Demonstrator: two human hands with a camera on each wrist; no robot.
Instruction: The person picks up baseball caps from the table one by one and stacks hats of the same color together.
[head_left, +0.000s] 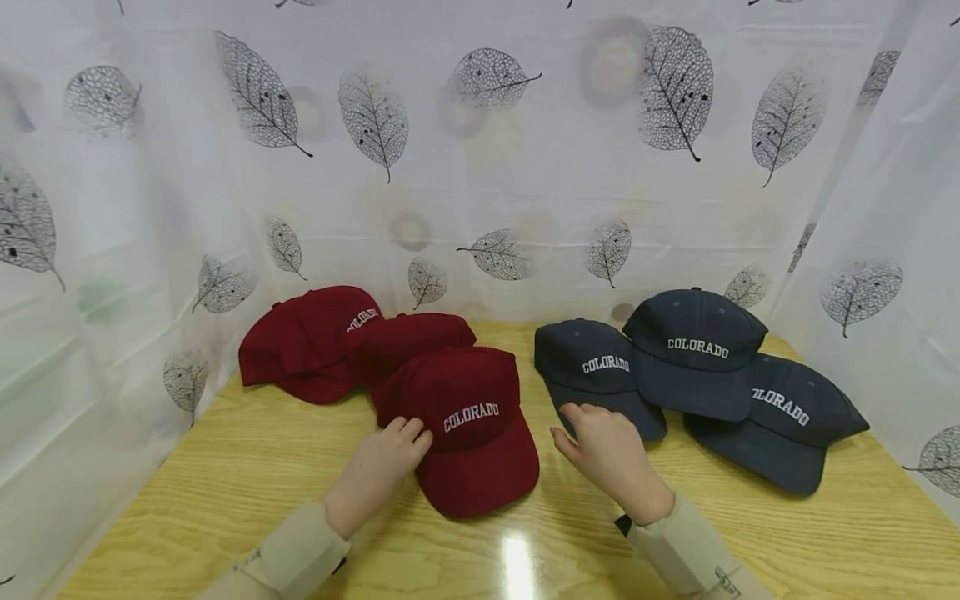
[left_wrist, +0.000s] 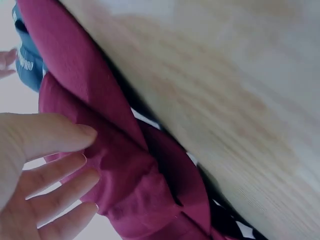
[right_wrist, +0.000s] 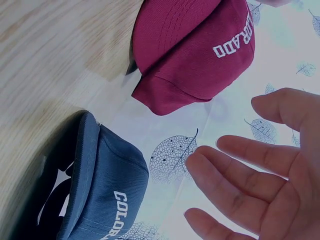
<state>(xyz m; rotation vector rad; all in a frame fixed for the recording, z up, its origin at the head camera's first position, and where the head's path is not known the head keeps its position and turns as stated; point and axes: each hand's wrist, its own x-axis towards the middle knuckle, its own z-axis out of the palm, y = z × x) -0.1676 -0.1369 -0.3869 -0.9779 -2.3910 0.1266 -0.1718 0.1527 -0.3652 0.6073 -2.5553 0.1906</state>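
Observation:
At the middle of the table lies a dark red baseball cap (head_left: 472, 454) with white COLORADO lettering, its brim toward me. My left hand (head_left: 382, 471) is at this cap's left side, fingertips right at the crown; the left wrist view shows its thumb and fingers loosely extended beside the red cloth. My right hand (head_left: 611, 454) hovers in front of the leftmost navy cap (head_left: 581, 354), overlapping its brim in the head view. Relaxed, spread fingers (right_wrist: 225, 195) show in the right wrist view, with nothing held between them.
Two more red caps, one at the far left (head_left: 300, 342) and one in the middle (head_left: 408, 333), lie behind the front one. A second navy cap (head_left: 697, 383) overlaps a third (head_left: 787, 425) at the right. A leaf-printed curtain (head_left: 555, 208) hangs behind the wooden table (head_left: 225, 483).

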